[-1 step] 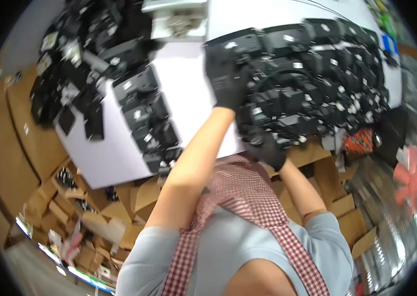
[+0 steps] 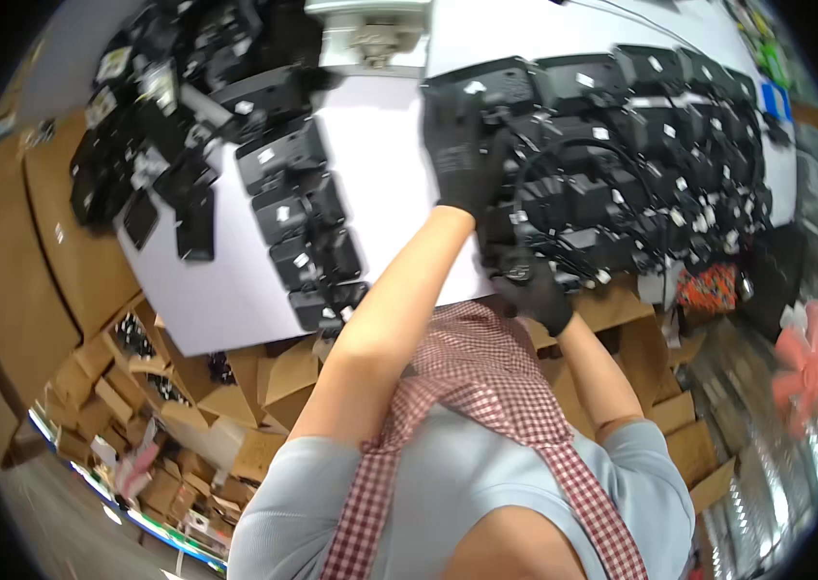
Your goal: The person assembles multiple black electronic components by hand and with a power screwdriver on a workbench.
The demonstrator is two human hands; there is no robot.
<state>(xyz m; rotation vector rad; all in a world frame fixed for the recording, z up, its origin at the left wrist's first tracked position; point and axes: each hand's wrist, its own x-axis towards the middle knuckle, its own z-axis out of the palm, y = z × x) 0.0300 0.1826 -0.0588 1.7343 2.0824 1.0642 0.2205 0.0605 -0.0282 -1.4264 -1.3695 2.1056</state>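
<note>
A big heap of black power adapters (image 2: 641, 164) with tangled cables covers the right half of a white table (image 2: 399, 164). Both of my hands wear black gloves. My left hand (image 2: 462, 145) lies flat against the heap's left side, fingers stretched upward, holding nothing. My right hand (image 2: 537, 290) is at the heap's near edge, its fingers curled around a black adapter (image 2: 515, 263) with a cable. My bare forearms reach up over a red-and-white checked apron (image 2: 486, 387).
A row of black adapters (image 2: 305, 217) runs down the table's middle, and another black pile (image 2: 143, 126) lies at the far left. A white machine (image 2: 367, 29) stands at the back. Cardboard boxes (image 2: 32, 251) surround the table. A pink fan (image 2: 808, 367) stands at the right.
</note>
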